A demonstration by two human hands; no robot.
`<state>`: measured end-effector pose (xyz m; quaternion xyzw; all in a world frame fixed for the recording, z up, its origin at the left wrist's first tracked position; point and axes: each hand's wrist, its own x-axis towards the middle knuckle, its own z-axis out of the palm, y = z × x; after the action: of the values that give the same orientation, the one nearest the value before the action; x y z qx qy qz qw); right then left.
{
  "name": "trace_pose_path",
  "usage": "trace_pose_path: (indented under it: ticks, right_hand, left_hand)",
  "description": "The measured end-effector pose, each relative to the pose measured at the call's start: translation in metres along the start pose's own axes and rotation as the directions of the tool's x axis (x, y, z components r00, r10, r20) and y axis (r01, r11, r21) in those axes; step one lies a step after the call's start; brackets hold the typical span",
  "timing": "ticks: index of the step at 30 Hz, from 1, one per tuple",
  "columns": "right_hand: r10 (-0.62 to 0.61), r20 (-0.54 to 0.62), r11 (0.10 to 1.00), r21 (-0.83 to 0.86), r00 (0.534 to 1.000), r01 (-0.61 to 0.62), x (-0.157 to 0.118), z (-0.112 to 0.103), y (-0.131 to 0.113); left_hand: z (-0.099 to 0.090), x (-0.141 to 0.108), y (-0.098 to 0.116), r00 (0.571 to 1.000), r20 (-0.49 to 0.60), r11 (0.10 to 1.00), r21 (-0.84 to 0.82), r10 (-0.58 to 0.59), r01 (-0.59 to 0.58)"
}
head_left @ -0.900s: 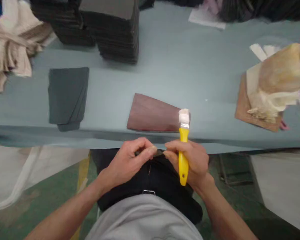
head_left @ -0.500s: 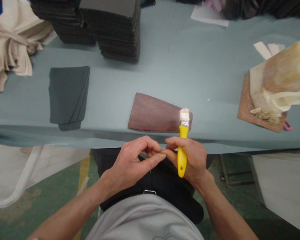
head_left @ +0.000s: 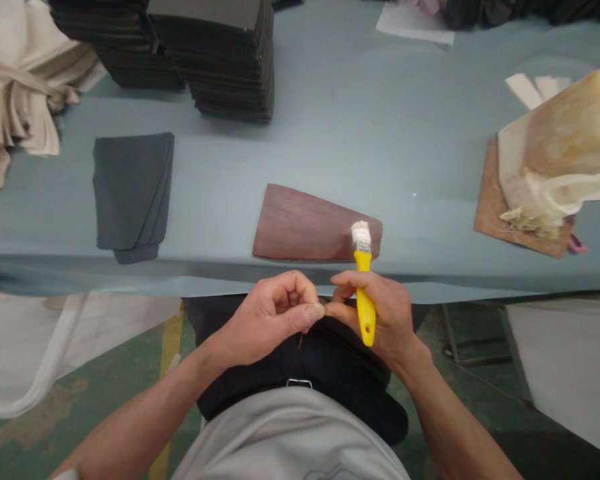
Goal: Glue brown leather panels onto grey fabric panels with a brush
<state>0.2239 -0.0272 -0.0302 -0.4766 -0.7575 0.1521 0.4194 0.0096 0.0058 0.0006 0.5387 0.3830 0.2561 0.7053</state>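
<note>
A brush with a yellow handle (head_left: 365, 303) and white-coated bristles is held in my right hand (head_left: 387, 307), its head pointing away from me over the table edge. My left hand (head_left: 275, 317) is closed in a pinch, thumb against the curled fingers. Its thumb tip meets the fingertips of the right hand in front of my lap; anything between them is too small to make out. Just beyond lies a reddish-brown tapered leather piece (head_left: 305, 227), flat on the table, its narrow right end partly behind the brush head.
Dark grey cut pieces (head_left: 130, 190) lie fanned at left. Tall black stacks (head_left: 235, 67) stand behind, with beige cloth strips (head_left: 20, 87) at far left. A glue-smeared container (head_left: 560, 133) rests on a brown board (head_left: 490, 207) at right. The blue-grey table (head_left: 340, 133) ends before my lap.
The left fingers have curled in more tightly, and the brush has tilted slightly, its head shifting left. The whole view has shifted a little. Both hands remain together at the fingertips.
</note>
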Motion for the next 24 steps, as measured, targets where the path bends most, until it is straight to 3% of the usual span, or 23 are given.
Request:
trace_pose_path:
  ticks: [2,5,9,15,19,24]
  right_hand:
    - [0.032,-0.003,0.999,-0.004,0.999,-0.032,-0.003,-0.001,0.000]
    - [0.090,-0.013,0.996,-0.005,0.996,-0.090,-0.005,-0.002,0.000]
    - [0.103,-0.025,0.995,-0.005,0.994,-0.104,-0.005,-0.001,-0.001]
    - [0.086,-0.036,0.996,0.011,0.996,-0.086,-0.003,0.004,-0.001]
    - [0.128,-0.027,0.992,0.022,0.991,-0.127,-0.004,0.005,0.000]
    - [0.147,-0.036,0.989,0.025,0.988,-0.146,-0.005,0.007,0.000]
  left_hand:
    - [0.000,0.002,-0.005,0.999,-0.045,0.999,-0.044,-0.024,0.022]
    - [0.000,0.003,-0.012,0.991,-0.132,0.994,0.105,0.021,-0.007]
    - [0.001,0.004,-0.020,0.983,-0.113,0.949,0.298,0.141,-0.102]
    - [-0.001,0.006,-0.029,0.960,-0.112,0.874,0.451,0.258,-0.182]
    - [-0.004,0.006,-0.031,0.976,-0.067,0.861,0.487,0.207,-0.150]
    - [-0.001,0.007,-0.028,0.997,-0.066,0.944,0.329,0.035,-0.011]
